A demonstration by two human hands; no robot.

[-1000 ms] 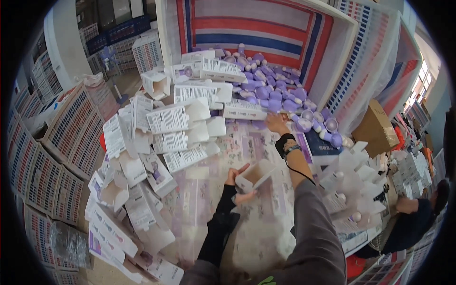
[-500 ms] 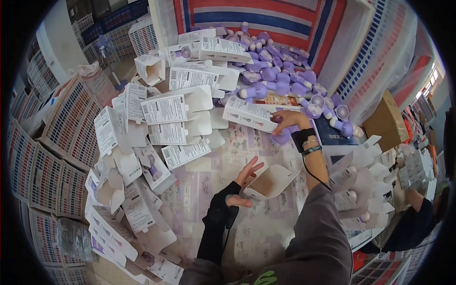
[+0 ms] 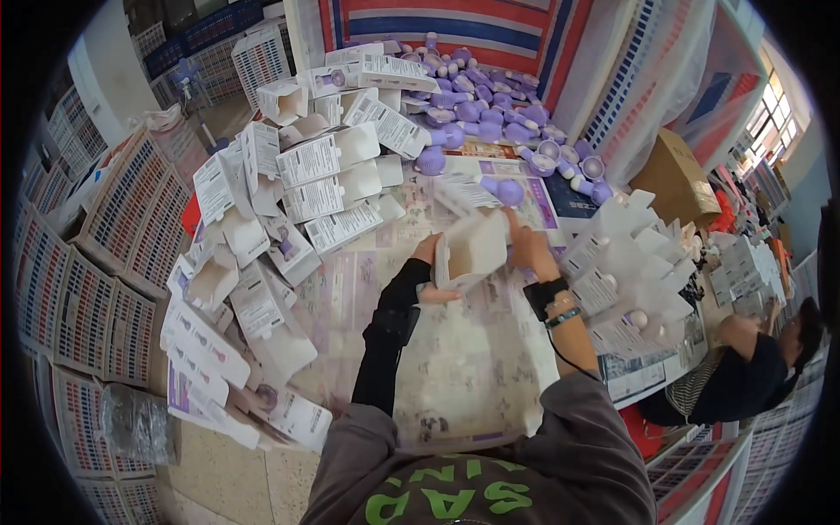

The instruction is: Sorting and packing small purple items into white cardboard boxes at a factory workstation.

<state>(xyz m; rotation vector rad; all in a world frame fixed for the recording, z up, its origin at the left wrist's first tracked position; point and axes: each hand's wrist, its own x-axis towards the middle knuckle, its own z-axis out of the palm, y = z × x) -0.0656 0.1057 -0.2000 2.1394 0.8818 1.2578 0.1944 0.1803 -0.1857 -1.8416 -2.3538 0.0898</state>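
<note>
My left hand (image 3: 427,267) grips an open white carton (image 3: 472,252) by its left side, above the middle of the table. The carton's open end is toward me, and its inside looks bare. My right hand (image 3: 530,248) is at the carton's right side; its fingers are smeared by motion and partly hidden. Just beyond the carton lies a blurred white printed piece (image 3: 464,192), whether a box or a leaflet I cannot make out. Beside it is a purple handheld fan (image 3: 506,190).
Open white cartons (image 3: 311,199) are stacked along the left. Purple fans (image 3: 490,114) are heaped at the back. More open cartons (image 3: 626,262), some holding fans, stand at the right, before a brown cardboard box (image 3: 672,179). A co-worker (image 3: 744,363) sits at the far right.
My left hand has taken hold of the open carton and lifted it. My right hand has let go of the printed carton at the back and come nearer, beside the lifted one. The view has shifted.
</note>
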